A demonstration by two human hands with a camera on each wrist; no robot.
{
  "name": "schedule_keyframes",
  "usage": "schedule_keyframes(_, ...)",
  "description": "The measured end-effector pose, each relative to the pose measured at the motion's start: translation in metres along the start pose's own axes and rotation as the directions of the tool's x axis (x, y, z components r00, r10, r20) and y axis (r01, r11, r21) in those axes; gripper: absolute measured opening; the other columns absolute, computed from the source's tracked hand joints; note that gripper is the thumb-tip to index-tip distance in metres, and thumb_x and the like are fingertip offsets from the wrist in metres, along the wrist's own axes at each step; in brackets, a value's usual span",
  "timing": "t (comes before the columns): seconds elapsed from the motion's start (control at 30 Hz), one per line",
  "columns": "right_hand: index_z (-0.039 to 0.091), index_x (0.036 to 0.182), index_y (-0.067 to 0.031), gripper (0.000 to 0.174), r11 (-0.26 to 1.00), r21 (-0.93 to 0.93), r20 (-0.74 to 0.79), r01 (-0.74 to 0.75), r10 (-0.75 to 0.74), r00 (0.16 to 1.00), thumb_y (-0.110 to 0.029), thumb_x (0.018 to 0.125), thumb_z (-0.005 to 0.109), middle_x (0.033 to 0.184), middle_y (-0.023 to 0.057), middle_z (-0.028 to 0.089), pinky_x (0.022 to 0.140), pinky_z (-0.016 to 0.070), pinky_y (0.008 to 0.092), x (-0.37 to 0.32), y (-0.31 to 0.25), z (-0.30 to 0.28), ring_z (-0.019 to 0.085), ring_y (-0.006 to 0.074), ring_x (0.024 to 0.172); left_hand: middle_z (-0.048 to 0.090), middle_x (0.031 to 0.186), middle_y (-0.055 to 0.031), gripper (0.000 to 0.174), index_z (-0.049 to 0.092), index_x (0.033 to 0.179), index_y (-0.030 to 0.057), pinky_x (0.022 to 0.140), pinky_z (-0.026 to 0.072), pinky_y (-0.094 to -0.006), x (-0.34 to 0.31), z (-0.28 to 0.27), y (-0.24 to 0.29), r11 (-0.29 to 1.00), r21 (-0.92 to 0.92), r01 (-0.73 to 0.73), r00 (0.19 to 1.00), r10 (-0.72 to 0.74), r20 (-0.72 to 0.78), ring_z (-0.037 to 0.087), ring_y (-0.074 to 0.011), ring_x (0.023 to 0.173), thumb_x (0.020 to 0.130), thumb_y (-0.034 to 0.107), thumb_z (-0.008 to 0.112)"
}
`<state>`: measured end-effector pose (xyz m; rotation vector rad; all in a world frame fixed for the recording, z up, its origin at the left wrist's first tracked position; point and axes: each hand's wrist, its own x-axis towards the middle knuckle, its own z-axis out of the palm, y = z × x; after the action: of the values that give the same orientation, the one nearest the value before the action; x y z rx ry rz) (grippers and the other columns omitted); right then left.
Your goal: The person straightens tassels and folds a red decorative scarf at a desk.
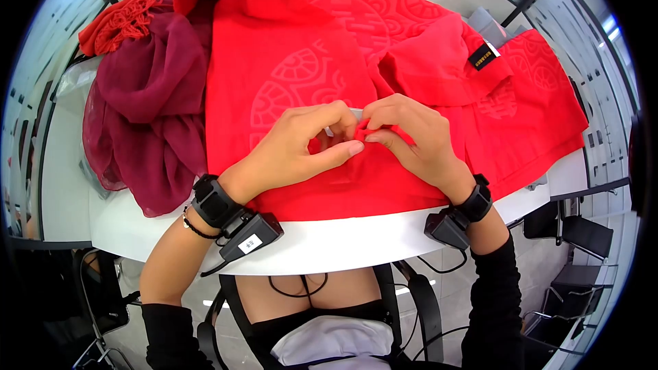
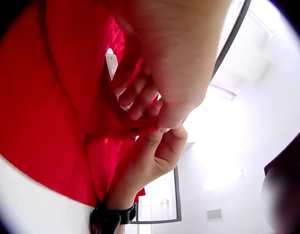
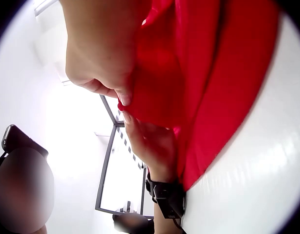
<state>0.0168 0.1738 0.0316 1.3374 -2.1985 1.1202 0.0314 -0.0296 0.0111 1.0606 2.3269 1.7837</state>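
Note:
Red cloth (image 1: 295,41) with tone-on-tone round patterns lies spread over the white table. Near its front middle, both hands pinch a small raised fold of it, fingertips almost meeting. My left hand (image 1: 295,144) has thumb and fingers curled round the fold; in the left wrist view the left hand (image 2: 169,53) covers part of it. My right hand (image 1: 418,137) pinches the fold from the other side, and in the right wrist view the right hand (image 3: 101,48) holds the cloth's edge. A white tag (image 2: 112,64) shows behind the fingers in the left wrist view.
A maroon sheer scarf (image 1: 151,103) and an orange-red fringed cloth (image 1: 123,20) lie at the left. A black label (image 1: 483,56) is on the red cloth at the right. The white table's (image 1: 329,243) front edge runs close to the person's lap. Dark chairs (image 1: 586,233) stand at the right.

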Motion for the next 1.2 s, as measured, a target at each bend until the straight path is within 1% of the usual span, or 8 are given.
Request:
schedule_keyframes(0.33,0.056,0.086,-0.0023,0.016,1.000,0.011,0.054,0.010,-0.010,0.998,0.000,0.074,0.065,0.086,0.0086,0.058,0.066,0.0484,0.0308,0.0002,0.0005,-0.0015,0.058,0.0246,0.078,0.057,0.079,-0.0020,0.019,0.051,0.085,0.0053,0.063,0.0457,-0.0238,-0.0002,0.0020,-0.0037,0.983,-0.155,0.095,0.995,-0.093,0.018,0.056,-0.0097,0.072,0.083,0.018,0.065)
schedule_keyframes(0.43,0.056,0.086,-0.0022,0.016,1.000,-0.002,0.077,0.006,-0.006,0.997,0.000,0.074,0.065,0.086,0.0086,0.058,0.065,0.0484,0.0309,0.0002,-0.0005,-0.0024,0.058,0.0247,0.078,0.054,0.090,-0.0006,0.017,0.052,0.093,0.0049,0.075,0.0443,-0.0242,-0.0013,-0.0014,0.0003,0.964,-0.198,0.175,0.982,-0.156,0.108,0.051,-0.0084,0.081,0.083,0.011,0.065)
schedule_keyframes(0.57,0.057,0.086,-0.0019,0.015,0.999,0.043,0.064,-0.022,0.020,0.998,0.001,0.074,0.065,0.086,0.0087,0.059,0.065,0.0485,0.0293,-0.0001,0.0016,-0.0017,0.059,0.0228,0.077,0.055,0.086,-0.0007,0.018,0.053,0.092,0.0049,0.072,0.0442,-0.0238,-0.0011,-0.0011,0.0014,0.969,-0.168,0.180,0.982,-0.168,0.086,0.052,-0.0085,0.078,0.083,0.012,0.065)
schedule_keyframes(0.67,0.057,0.086,-0.0016,0.015,0.980,0.099,0.014,-0.172,0.171,0.985,0.003,0.074,0.065,0.087,0.0087,0.060,0.066,0.0491,0.0270,0.0003,-0.0018,-0.0026,0.060,0.0197,0.077,0.054,0.082,-0.0013,0.020,0.053,0.091,0.0047,0.069,0.0438,-0.0236,0.0001,-0.0029,0.0031,0.982,-0.081,0.172,0.984,-0.166,0.072,0.052,-0.0090,0.076,0.080,0.014,0.067)
schedule_keyframes(0.73,0.058,0.086,-0.0014,0.015,0.980,0.123,-0.012,-0.160,0.162,0.987,0.004,0.074,0.065,0.088,0.0086,0.061,0.067,0.0495,0.0258,-0.0009,0.0029,-0.0019,0.061,0.0181,0.078,0.054,0.080,-0.0018,0.023,0.053,0.091,0.0044,0.067,0.0435,-0.0236,0.0004,-0.0029,0.0024,0.988,-0.029,0.149,0.987,-0.147,0.065,0.053,-0.0095,0.074,0.079,0.016,0.069)
schedule_keyframes(0.83,0.057,0.086,-0.0012,0.016,0.980,0.130,-0.024,-0.149,0.153,0.988,0.005,0.073,0.065,0.089,0.0085,0.062,0.068,0.0502,0.0250,-0.0016,0.0047,-0.0011,0.061,0.0173,0.078,0.057,0.077,-0.0032,0.026,0.053,0.084,0.0057,0.058,0.0447,-0.0246,0.0004,0.0005,-0.0039,0.999,0.036,0.028,1.000,-0.028,-0.002,0.054,-0.0121,0.066,0.076,0.023,0.071)
schedule_keyframes(1.07,0.058,0.084,-0.0012,0.017,0.988,0.085,-0.051,-0.129,0.134,0.990,0.002,0.071,0.069,0.093,0.0085,0.061,0.068,0.0511,0.0258,0.0017,0.0063,-0.0033,0.061,0.0176,0.079,0.056,0.076,-0.0036,0.026,0.052,0.085,0.0058,0.062,0.0453,-0.0258,-0.0003,0.0002,-0.0030,0.994,-0.059,0.087,0.996,-0.087,0.008,0.054,-0.0128,0.069,0.077,0.022,0.071)
schedule_keyframes(1.2,0.058,0.083,-0.0016,0.018,0.966,0.149,-0.047,-0.211,0.220,0.974,0.001,0.070,0.070,0.102,0.0092,0.057,0.070,0.0513,0.0264,0.0032,0.0030,-0.0033,0.062,0.0197,0.082,0.057,0.081,-0.0052,0.023,0.050,0.085,0.0049,0.063,0.0456,-0.0263,-0.0016,0.0008,-0.0044,0.995,-0.057,0.079,0.997,-0.078,0.015,0.054,-0.0133,0.070,0.078,0.017,0.068)
